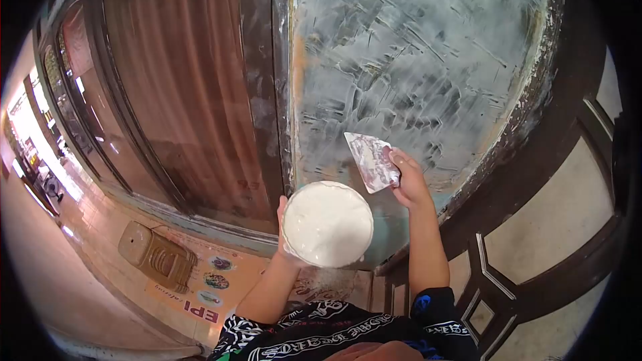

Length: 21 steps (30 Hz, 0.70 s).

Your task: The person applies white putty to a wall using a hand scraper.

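Note:
A round tub [328, 224] filled with smooth white paste is held up at chest height. My left hand [283, 224] grips its left side, with most of the fingers hidden behind or under it. To the right and a little above, my right hand [409, 177] is closed round the handle end of a flat, wide scraper [372, 162] smeared with white paste. Behind both is a grey-green wall panel [408, 60] with uneven white streaks over it; whether the blade touches the panel cannot be told.
Left of the panel stands a dark-framed window [180, 87] with a reddish-brown curtain behind glass. A brown plastic stool [157, 257] stands on an orange printed sheet [180, 299] at the lower left. A dark wooden door with pale panels [548, 200] is at the right.

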{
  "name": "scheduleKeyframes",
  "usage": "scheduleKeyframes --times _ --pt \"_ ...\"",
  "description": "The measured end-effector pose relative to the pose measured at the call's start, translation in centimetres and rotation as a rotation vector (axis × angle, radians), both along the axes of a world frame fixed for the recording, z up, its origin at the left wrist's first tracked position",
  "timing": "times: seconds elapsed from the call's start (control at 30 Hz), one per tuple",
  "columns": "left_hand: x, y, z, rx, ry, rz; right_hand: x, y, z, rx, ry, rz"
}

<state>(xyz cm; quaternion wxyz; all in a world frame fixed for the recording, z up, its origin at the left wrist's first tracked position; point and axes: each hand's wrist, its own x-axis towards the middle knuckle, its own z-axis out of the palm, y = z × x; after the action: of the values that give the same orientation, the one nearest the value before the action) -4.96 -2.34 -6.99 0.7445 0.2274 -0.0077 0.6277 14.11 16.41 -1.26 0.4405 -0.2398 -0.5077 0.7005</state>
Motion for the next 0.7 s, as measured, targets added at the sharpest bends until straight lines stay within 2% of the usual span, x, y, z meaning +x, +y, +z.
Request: scheduleKeyframes --times 0.03,0.1,0.13,0.17,0.27,0.33,0.43,0.47,0.5,0.57,0.7 --pt "-0.2 0.1 0.4 -0.004 -0.004 0.006 -0.2 -1.2 0.9 -0.015 0.087 -0.031" --pt "-0.8 0.3 1.1 -0.063 -0.030 0.005 -0.4 -3.1 2.8 0.019 0.059 0.030" --pt "-0.7 0.4 1.6 -0.018 -0.164 -0.067 -0.8 -3.4 3.4 0.153 -0.085 0.078" --pt "-0.9 0.6 1.8 -0.020 -0.162 -0.064 -1.1 -3.7 4.0 0.290 -0.228 0.125" --pt "-1.0 0.7 2.6 0.165 -0.065 -0.079 -2.5 -4.6 5.2 0.396 -0.302 0.172" --pt "-0.8 0.4 2.9 0.132 -0.023 -0.039 -3.1 -4.3 4.7 0.509 -0.434 0.169" --pt "-0.7 0.0 2.8 0.154 -0.018 -0.038 -3.1 -4.5 5.2 0.510 -0.437 0.172" --pt "-0.7 -0.1 2.7 0.098 -0.033 -0.004 -3.3 -5.1 5.6 0.395 -0.370 0.202" --pt "-0.6 -0.2 2.5 0.041 -0.048 0.030 -3.4 -4.9 5.2 0.395 -0.371 0.206" --pt "-0.8 0.0 2.1 0.078 -0.004 0.032 -3.7 -4.4 4.1 0.569 -0.519 0.218" --pt "-0.8 -0.8 1.9 0.120 0.008 0.017 -3.5 -4.1 4.5 0.536 -0.509 0.194"
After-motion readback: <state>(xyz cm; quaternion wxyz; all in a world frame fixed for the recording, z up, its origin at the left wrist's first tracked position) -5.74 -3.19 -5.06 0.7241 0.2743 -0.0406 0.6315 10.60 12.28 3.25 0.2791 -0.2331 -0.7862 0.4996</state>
